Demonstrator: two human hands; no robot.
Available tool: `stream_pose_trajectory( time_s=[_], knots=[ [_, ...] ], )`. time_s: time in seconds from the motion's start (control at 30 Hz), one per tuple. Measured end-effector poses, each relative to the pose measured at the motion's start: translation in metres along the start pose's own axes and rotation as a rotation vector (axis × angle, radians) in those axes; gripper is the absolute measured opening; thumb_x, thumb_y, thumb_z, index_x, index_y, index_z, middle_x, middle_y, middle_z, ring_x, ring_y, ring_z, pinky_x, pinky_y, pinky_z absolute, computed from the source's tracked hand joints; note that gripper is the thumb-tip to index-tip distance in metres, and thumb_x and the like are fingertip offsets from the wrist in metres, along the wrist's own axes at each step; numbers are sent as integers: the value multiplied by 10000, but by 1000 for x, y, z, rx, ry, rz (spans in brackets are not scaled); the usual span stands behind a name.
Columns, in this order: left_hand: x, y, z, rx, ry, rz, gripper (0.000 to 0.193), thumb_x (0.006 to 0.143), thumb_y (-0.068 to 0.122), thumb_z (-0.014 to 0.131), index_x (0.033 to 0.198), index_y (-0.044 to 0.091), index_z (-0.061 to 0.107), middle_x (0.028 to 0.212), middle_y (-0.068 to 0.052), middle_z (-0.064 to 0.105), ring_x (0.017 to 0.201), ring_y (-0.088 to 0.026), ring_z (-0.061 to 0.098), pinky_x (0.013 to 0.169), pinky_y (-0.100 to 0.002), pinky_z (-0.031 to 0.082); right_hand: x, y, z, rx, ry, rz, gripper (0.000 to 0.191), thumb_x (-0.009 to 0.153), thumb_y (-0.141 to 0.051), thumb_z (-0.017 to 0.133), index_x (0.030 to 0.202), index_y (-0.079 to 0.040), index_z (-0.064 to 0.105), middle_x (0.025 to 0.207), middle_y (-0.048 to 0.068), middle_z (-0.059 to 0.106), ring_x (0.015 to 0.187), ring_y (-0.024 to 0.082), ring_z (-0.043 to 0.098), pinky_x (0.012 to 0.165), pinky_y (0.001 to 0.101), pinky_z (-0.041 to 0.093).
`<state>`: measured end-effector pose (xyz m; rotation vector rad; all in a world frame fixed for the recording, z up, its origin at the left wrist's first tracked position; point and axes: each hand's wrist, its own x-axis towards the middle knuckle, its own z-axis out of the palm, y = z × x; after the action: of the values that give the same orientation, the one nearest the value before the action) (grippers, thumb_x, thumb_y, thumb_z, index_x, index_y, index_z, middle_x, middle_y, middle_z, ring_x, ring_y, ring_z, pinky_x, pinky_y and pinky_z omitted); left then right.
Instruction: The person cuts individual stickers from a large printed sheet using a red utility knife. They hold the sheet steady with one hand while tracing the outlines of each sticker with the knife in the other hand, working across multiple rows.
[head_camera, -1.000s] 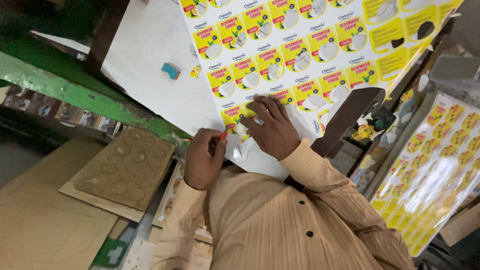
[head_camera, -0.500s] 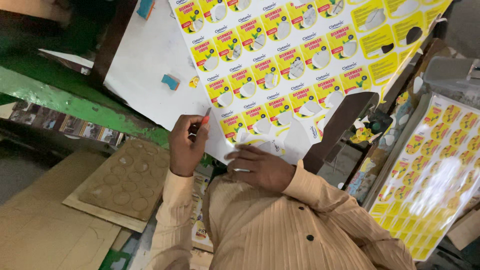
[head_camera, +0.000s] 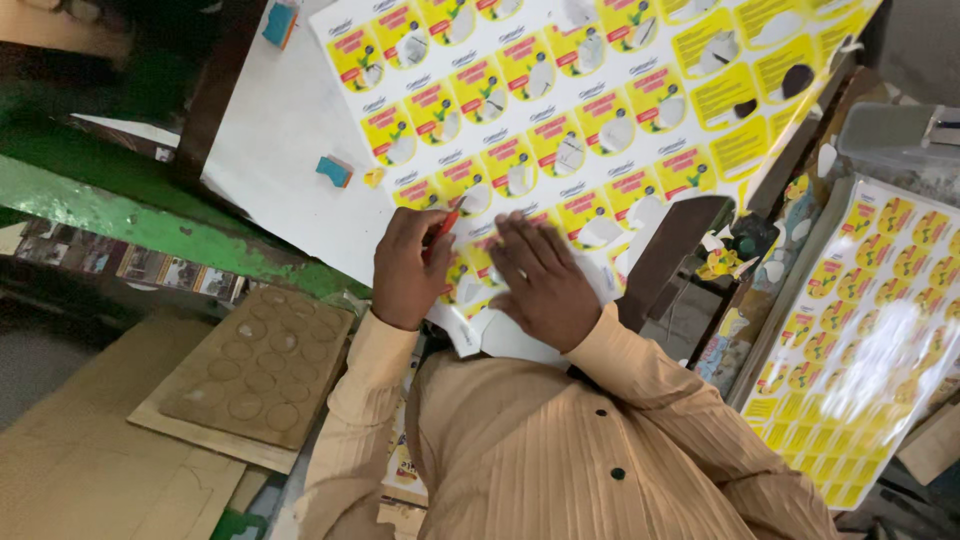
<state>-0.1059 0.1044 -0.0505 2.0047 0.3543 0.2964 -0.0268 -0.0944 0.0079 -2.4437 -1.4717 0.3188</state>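
Two hands are seen at the near edge of a large yellow printed sheet (head_camera: 600, 110), which is spread over a white board (head_camera: 270, 150) and carries rows of small panels. The left hand (head_camera: 405, 270) is closed around a slim red tool (head_camera: 442, 225), whose tip is laid on the sheet's near rows; half a second earlier this hand was held slightly further back from the sheet's edge, with the tool raised at its corner. The right hand (head_camera: 540, 285) is now spread flat, palm down, with the fingers extended across the near panels of the sheet and nothing gripped in it; in the earlier picture it was placed lower, mostly off the sheet and on the white offcuts just below its edge. Both hands are now set close together, just beside one another on the sheet. A small blue block (head_camera: 335, 170) is left on the board just beside the sheet's left edge, as it was before. A brown cardboard panel (head_camera: 250, 375) pressed with round marks is seen well to the lower left of the sheet, and a second stack of yellow printed sheets (head_camera: 870, 340) is seen well to its right.
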Motion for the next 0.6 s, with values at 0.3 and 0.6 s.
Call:
stream_pose_trajectory(
  time_s=[0.3, 0.6],
  knots=[
    [3, 11, 15, 194, -54, -95, 197, 912, 122, 693, 1099, 74, 655, 1029, -139, 631, 861, -375, 669, 687, -468, 558, 21, 34, 10, 157, 148, 61, 507, 915, -199, 742, 1377, -51, 596, 1497, 133, 537, 1455, 352, 463, 1205, 517, 382],
    [-1, 11, 26, 257, -94, -131, 171, 872, 181, 711, 990, 69, 656, 963, -124, 640, 754, -357, 679, 635, -468, 553, 35, 36, 19, 60, 191, 65, 503, 882, -215, 760, 1334, -36, 630, 1447, 124, 557, 1416, 323, 473, 1184, 509, 355]
  ],
)
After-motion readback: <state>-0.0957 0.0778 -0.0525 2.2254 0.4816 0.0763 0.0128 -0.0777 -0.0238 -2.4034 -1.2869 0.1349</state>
